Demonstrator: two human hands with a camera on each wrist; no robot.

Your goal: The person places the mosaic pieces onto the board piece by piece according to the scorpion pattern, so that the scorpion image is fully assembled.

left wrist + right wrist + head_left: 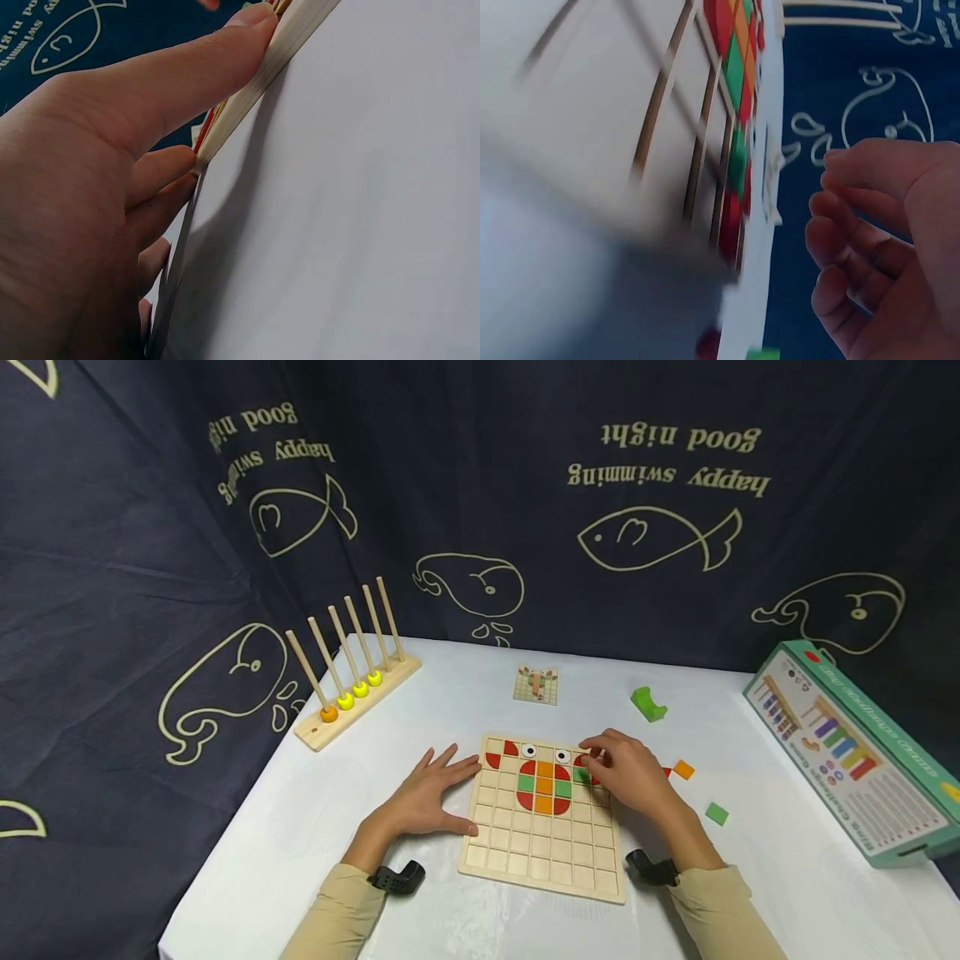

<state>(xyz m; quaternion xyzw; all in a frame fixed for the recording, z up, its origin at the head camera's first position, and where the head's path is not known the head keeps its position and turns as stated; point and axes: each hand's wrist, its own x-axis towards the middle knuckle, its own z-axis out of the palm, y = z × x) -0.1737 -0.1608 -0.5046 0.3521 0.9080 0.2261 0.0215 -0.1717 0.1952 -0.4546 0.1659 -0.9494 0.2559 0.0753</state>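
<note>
A wooden grid board lies on the table, with red, green and orange tiles and two eye tiles in its upper cells. My left hand rests at its left edge, fingers spread; in the left wrist view the thumb touches the board's side. Over the upper right corner is my right hand, beside a green tile set in the grid. The right wrist view shows its fingers loosely bent, apart from the board, with nothing visible between them.
Loose orange and green tiles lie right of the board, near a partly hidden red piece. Behind are a pattern card and a green curved block. A peg rack with beads stands left, a box right.
</note>
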